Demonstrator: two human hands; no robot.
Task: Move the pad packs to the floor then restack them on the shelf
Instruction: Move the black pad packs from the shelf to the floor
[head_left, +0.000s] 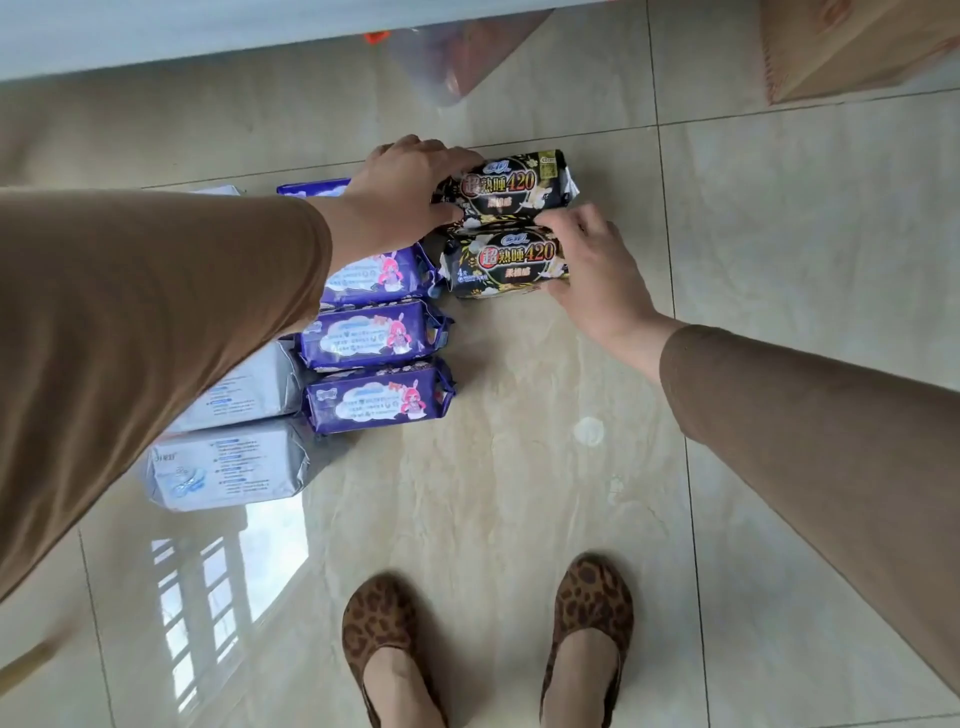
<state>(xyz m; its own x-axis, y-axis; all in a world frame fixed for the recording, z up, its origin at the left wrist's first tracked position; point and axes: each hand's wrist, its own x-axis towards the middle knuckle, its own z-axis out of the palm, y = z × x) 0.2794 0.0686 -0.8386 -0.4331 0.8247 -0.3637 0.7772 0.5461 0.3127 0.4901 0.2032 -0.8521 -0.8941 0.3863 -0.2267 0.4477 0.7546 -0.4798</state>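
A person bends over a shiny tiled floor (519, 467). The left hand (410, 179) curls around the far black pack (511, 182), with fingers over its top edge and the thumb on its near side. The right hand (592, 265) holds the near black pack (506, 265) by its right end, with fingers bent around it. The 2 black packs sit touching, one behind the other, on the floor. Just left of them, 3 purple packs (374, 338) lie in a row, partly under the left sleeve (156, 322). Further left sit 2 pale blue packs (234, 457). A cardboard box (852, 47) stands at the top right. 2 leopard-print shoes (592, 623) show at the bottom.
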